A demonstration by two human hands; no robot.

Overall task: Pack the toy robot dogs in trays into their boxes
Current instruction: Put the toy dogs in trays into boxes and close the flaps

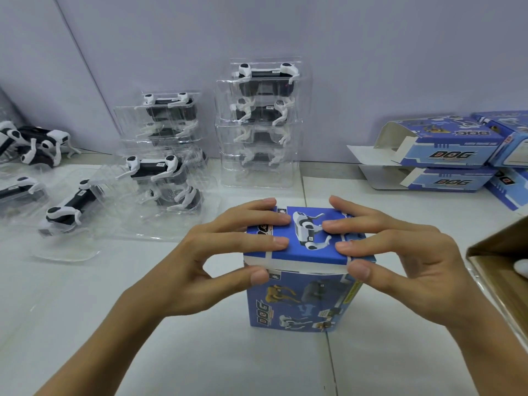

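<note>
A blue toy-dog box (300, 304) stands upright on the white floor in front of me. Its top flap lies nearly flat, with a thin white gap along the front edge. My left hand (217, 252) grips the flap's left side, fingers on top and thumb under the front edge. My right hand (400, 252) grips the right side the same way. Robot dogs in clear trays stand stacked against the wall: a tall stack (261, 121) at centre and a shorter stack (168, 121) to its left. Whatever is inside the box is hidden.
More trayed dogs (160, 178) and a single one (68, 210) lie on the floor at left, with loose dogs (37, 144) beyond. Open blue boxes (445, 155) are piled at back right. A brown carton (503, 267) sits at the right edge.
</note>
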